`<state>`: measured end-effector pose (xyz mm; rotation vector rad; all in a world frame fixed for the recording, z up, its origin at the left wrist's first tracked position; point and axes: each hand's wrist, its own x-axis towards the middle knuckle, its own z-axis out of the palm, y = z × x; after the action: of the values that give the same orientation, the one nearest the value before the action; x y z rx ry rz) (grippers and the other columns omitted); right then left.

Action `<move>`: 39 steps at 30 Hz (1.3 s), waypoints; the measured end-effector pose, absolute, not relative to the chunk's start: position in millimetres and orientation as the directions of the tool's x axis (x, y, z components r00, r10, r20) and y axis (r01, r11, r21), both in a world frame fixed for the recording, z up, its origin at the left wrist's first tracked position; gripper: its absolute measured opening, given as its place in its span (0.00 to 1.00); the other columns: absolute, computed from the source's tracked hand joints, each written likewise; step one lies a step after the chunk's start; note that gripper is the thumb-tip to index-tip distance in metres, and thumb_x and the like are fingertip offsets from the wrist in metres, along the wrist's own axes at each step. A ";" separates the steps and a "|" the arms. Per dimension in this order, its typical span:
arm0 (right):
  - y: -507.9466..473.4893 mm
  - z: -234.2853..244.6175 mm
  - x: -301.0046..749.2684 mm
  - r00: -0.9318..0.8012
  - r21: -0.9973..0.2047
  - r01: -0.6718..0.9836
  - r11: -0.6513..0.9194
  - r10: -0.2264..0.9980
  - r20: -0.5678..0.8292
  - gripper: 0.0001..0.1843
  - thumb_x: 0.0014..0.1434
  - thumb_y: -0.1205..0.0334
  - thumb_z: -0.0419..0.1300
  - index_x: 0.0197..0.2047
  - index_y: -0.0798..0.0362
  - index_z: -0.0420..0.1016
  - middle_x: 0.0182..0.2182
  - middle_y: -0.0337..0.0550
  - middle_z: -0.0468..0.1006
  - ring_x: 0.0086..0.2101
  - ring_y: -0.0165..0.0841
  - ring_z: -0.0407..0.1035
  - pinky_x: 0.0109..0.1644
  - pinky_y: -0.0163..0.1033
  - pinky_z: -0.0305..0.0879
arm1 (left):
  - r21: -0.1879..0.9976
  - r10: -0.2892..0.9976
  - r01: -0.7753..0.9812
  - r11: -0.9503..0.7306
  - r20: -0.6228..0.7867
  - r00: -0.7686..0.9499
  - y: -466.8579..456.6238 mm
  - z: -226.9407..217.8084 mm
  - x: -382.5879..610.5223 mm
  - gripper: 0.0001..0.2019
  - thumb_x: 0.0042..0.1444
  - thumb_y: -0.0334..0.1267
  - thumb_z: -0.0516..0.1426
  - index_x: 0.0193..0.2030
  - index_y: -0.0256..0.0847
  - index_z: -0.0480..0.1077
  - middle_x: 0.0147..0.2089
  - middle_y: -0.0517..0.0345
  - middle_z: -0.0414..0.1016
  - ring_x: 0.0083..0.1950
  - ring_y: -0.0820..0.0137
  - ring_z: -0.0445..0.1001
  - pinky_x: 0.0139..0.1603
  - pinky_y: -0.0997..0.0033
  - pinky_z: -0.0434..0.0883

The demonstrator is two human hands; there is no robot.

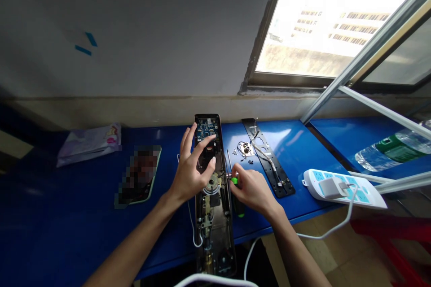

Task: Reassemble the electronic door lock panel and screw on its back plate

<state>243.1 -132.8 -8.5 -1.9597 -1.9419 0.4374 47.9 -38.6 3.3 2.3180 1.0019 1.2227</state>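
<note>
A long, dark, open electronic housing (pixel 215 206) lies lengthwise before me, reaching over the table's front edge. A blue circuit board (pixel 204 130) sits at its far end, and a round part (pixel 212 183) near its middle. My left hand (pixel 193 168) is open over the housing, fingers spread and thumb apart from the index finger; whether a fingertip touches the board, I cannot tell. Beside the housing's right edge, my right hand (pixel 251 188) is closed around a green and black screwdriver (pixel 239 208), whose thin shaft points away from me.
Right of the housing lie a black plate (pixel 269 157) with cables, a small module (pixel 245 149) and several tiny screws (pixel 251 162). A white power strip (pixel 370 193) with a plugged-in charger stands farther right. A phone (pixel 141 175) and a purple packet (pixel 89 143) lie left.
</note>
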 end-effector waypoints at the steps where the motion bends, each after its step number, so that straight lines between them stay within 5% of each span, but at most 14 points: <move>1: -133.2 -8.5 243.7 0.015 -0.459 0.888 0.000 0.999 0.030 0.03 0.63 0.62 0.60 0.41 0.48 0.69 0.21 0.32 0.70 0.23 0.30 0.62 0.30 0.36 0.42 | 0.552 0.701 0.433 -0.713 0.591 0.401 -40.0 4.3 48.7 0.24 0.65 0.36 0.59 0.68 0.47 0.68 0.83 0.48 0.43 0.83 0.44 0.44 0.78 0.31 0.54; 13: -128.7 27.8 253.6 0.035 -0.576 0.811 0.099 0.976 0.216 0.06 0.68 0.57 0.62 0.40 0.49 0.74 0.29 0.34 0.76 0.28 0.28 0.68 0.34 0.34 0.59 | 0.602 0.723 0.405 -0.688 0.614 0.317 -36.8 5.6 48.8 0.17 0.67 0.38 0.55 0.61 0.46 0.73 0.70 0.49 0.70 0.78 0.51 0.59 0.77 0.38 0.60; 21: -90.4 36.1 204.0 0.121 -0.556 0.826 0.092 0.935 0.333 0.06 0.63 0.60 0.67 0.36 0.51 0.84 0.37 0.44 0.72 0.39 0.35 0.69 0.45 0.40 0.68 | 0.641 0.745 0.389 -0.662 0.621 0.244 -32.7 0.9 45.2 0.17 0.70 0.37 0.50 0.60 0.45 0.73 0.67 0.48 0.71 0.70 0.56 0.69 0.73 0.45 0.66; 28: -84.8 37.9 190.7 0.243 -0.623 0.782 0.026 0.907 0.343 0.08 0.62 0.63 0.66 0.32 0.52 0.85 0.32 0.42 0.73 0.35 0.34 0.69 0.40 0.40 0.68 | 0.593 0.728 0.449 -0.668 0.646 0.229 -36.3 9.0 41.7 0.16 0.71 0.36 0.50 0.61 0.44 0.72 0.65 0.47 0.71 0.70 0.56 0.69 0.73 0.46 0.67; 32: -98.8 52.1 209.9 0.310 -0.675 0.737 0.013 0.882 0.356 0.10 0.62 0.57 0.67 0.31 0.50 0.85 0.29 0.39 0.74 0.31 0.32 0.68 0.37 0.38 0.67 | 0.560 0.681 0.426 -0.711 0.699 0.218 -37.2 22.0 45.6 0.16 0.71 0.34 0.50 0.60 0.44 0.73 0.64 0.46 0.72 0.68 0.55 0.70 0.71 0.45 0.68; 36: -113.1 49.9 257.5 0.424 -0.686 0.721 -0.096 0.844 0.327 0.16 0.66 0.50 0.62 0.37 0.52 0.85 0.31 0.42 0.78 0.28 0.31 0.67 0.33 0.37 0.65 | 0.442 0.540 0.314 -0.840 0.738 0.404 -36.1 41.0 62.8 0.14 0.70 0.31 0.52 0.55 0.43 0.75 0.56 0.49 0.78 0.64 0.57 0.73 0.68 0.47 0.71; 39: -123.4 32.6 293.6 0.424 -0.644 0.741 -0.190 0.876 0.230 0.12 0.62 0.54 0.66 0.30 0.51 0.84 0.27 0.41 0.80 0.26 0.31 0.69 0.32 0.36 0.64 | 0.315 0.393 0.242 -0.918 0.636 0.664 -36.0 53.4 83.3 0.13 0.69 0.31 0.54 0.53 0.42 0.77 0.54 0.48 0.80 0.63 0.55 0.73 0.64 0.48 0.74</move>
<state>293.6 -123.4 32.6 -1.9783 -1.3649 0.2452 83.3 -36.0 53.4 2.6759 0.5173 1.0938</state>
